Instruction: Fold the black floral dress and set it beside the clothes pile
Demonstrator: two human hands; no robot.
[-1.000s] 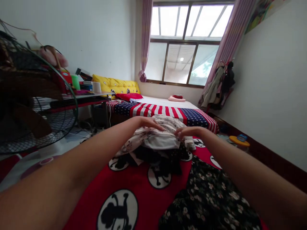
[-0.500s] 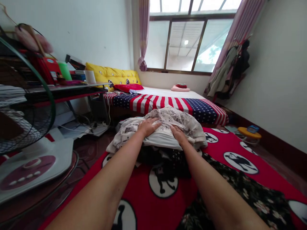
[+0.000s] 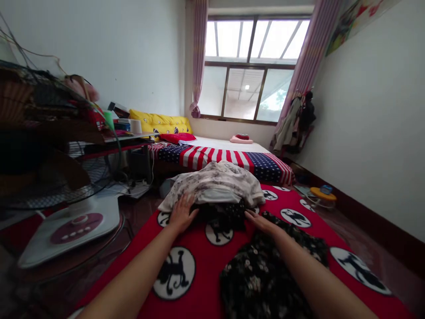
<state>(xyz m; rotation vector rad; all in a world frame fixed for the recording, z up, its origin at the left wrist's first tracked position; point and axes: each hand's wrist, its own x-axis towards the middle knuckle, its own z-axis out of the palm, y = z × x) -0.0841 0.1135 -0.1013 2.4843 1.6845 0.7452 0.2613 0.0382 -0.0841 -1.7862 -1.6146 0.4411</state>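
A pile of clothes lies on a red blanket (image 3: 206,266) with round black-and-white figures. On top is a pale printed garment (image 3: 215,184) over dark garments (image 3: 221,215). My left hand (image 3: 182,214) rests flat, fingers apart, at the pile's near left edge, touching the pale cloth. At the near right edge my right hand (image 3: 260,220) lies flat with fingers stretched out, beside the dark cloth. A dark floral garment (image 3: 262,279) is spread on the blanket under my right forearm.
A standing fan (image 3: 66,186) with a white and maroon base stands at the left. A cluttered desk (image 3: 126,135) is behind it. A bed with a stars-and-stripes cover (image 3: 226,157) lies ahead under the window. Clothes hang at the right wall (image 3: 295,122). A small yellow stool (image 3: 322,195) stands there.
Both hands came off the top of the pale garment and moved down toward me to the near base of the pile. The view pulled back and tilted.
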